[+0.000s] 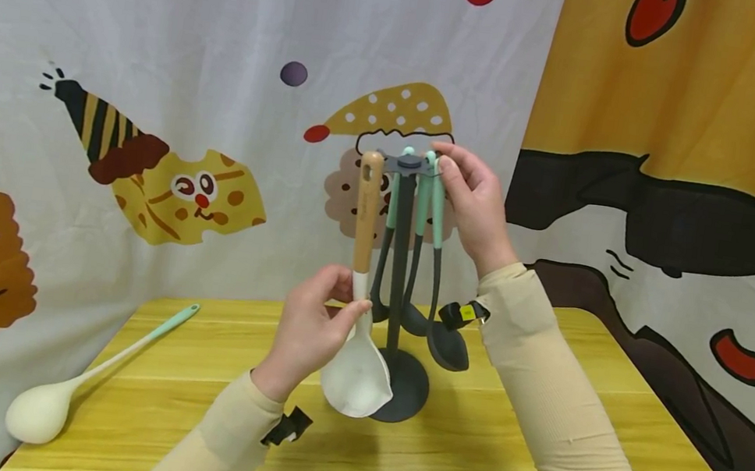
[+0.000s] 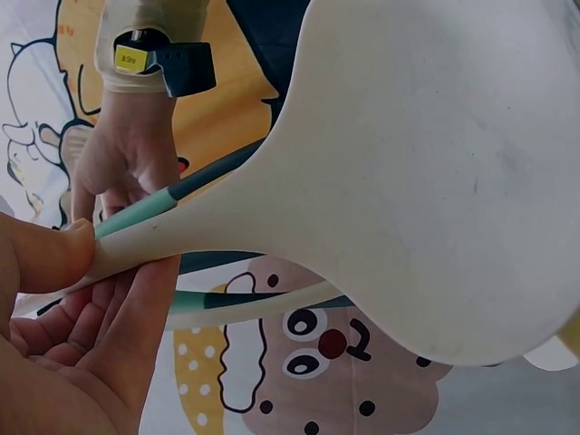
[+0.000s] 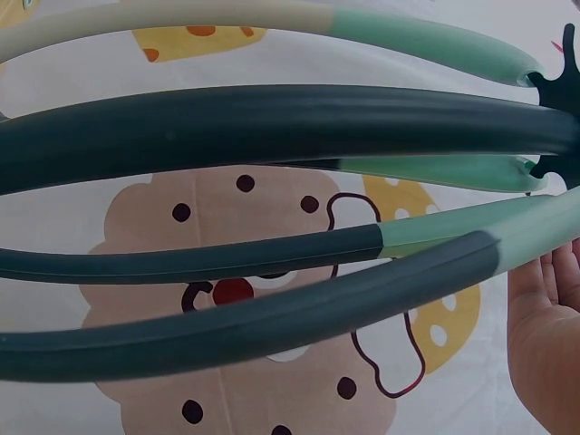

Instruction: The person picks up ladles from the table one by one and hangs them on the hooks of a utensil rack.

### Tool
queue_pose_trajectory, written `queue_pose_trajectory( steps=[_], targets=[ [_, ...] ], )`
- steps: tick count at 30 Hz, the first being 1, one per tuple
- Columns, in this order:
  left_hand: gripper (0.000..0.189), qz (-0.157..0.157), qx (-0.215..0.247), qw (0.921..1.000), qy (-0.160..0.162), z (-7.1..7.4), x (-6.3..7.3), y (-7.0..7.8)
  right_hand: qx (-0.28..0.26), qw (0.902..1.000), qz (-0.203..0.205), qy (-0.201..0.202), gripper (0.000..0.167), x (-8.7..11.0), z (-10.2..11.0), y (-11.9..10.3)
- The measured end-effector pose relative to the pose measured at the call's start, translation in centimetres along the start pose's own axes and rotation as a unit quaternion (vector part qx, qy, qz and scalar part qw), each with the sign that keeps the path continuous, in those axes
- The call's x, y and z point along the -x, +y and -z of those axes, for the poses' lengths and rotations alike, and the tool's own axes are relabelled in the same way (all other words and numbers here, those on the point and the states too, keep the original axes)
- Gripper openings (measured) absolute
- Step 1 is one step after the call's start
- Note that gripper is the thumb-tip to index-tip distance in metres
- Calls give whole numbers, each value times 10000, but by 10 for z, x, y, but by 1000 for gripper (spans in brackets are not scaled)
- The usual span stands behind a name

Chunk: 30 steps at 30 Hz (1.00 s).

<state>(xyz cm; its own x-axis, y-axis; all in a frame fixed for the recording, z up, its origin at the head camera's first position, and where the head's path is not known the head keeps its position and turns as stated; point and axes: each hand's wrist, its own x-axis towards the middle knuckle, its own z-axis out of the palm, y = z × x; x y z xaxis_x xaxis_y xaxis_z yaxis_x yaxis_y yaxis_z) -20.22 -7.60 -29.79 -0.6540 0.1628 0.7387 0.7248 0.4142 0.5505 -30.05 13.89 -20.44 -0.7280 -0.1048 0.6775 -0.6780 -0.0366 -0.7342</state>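
My left hand (image 1: 311, 329) pinches the white neck of a ladle (image 1: 359, 382) with a wooden handle. This ladle hangs upright in front of a black utensil rack (image 1: 397, 285), its handle top beside the rack's hooked head. In the left wrist view, the white bowl (image 2: 426, 181) fills much of the picture. My right hand (image 1: 474, 200) is at the rack's top, thumb and fingers around the upper end of a mint-handled black ladle (image 1: 447, 346). More mint-handled black utensils (image 1: 414, 320) hang behind. The right wrist view shows a cream utensil (image 3: 227, 16) hanging there too.
A cream ladle (image 1: 37, 411) with a mint handle end lies at the left side of the wooden table (image 1: 187, 401). The rack's round black base (image 1: 410, 389) stands on the table. A printed cloth (image 1: 233, 29) hangs behind.
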Motion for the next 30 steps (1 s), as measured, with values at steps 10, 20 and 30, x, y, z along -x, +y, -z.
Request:
queue_pose_trajectory(
  steps=[10, 20, 30],
  targets=[
    [24, 206, -61, 9998, 21, -1, -2, -2, -51, 10000, -25, -13, 37, -1, 0, 1],
    [22, 383, -9, 9992, -64, -4, -3, -6, -86, 10000, 6, -14, 37, -1, 0, 1],
    [21, 405, 25, 9991, -131, -6, -4, -10, -135, 9999, 48, -15, 37, 0, 0, 1]
  ],
)
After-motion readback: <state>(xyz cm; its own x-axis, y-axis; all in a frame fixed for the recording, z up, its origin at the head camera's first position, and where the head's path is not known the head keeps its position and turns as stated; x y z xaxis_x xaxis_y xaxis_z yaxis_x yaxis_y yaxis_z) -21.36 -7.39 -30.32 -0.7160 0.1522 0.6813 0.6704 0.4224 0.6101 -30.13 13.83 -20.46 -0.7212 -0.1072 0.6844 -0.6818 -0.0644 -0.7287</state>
